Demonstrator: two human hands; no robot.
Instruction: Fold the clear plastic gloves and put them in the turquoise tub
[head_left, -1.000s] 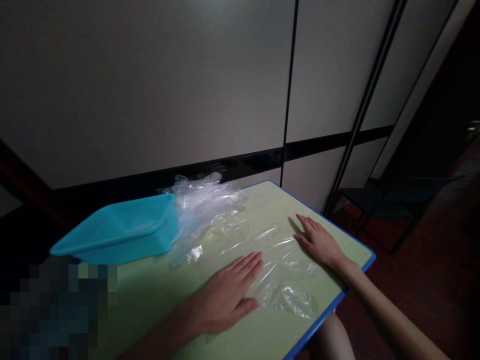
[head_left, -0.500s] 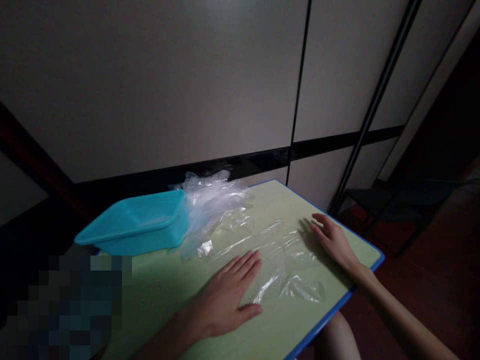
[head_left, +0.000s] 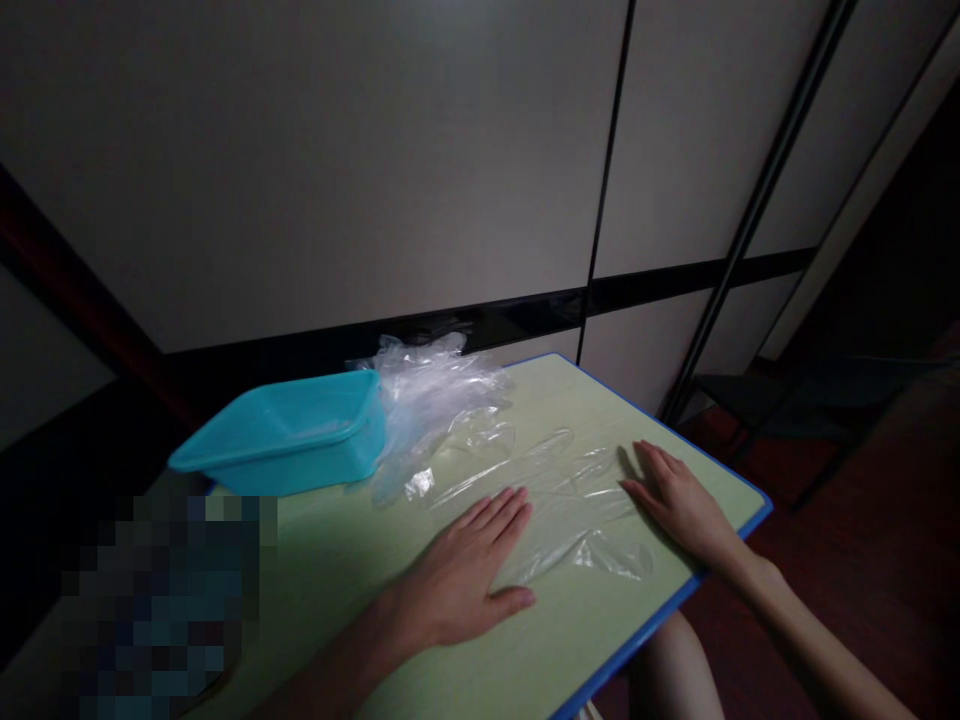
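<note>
A clear disposable plastic glove [head_left: 559, 510] lies spread on the pale green tabletop, its fingers pointing up and to the right. My left hand [head_left: 472, 575] rests flat on its left end, fingers stretched and thumb apart, holding nothing. At the glove's right side, my right hand [head_left: 679, 500] is low over the table with fingers extended; its fingertips are at or beside the glove's finger ends, and I cannot tell whether they touch it. Behind, a heap of similar clear gloves [head_left: 442, 385] leans against a turquoise plastic basin [head_left: 300, 440].
The table [head_left: 337, 590] has a blue edge and stands against pale cabinet doors [head_left: 375, 180] with a black band. A dark chair [head_left: 780, 400] is off to the right. A pixelated patch covers the lower left. My knee shows beneath the table's near edge.
My right hand has come down closer to the tabletop, its fingers now flatter. The glove looks smoother under my hands. My left hand stays on the glove; the view has shifted slightly.
</note>
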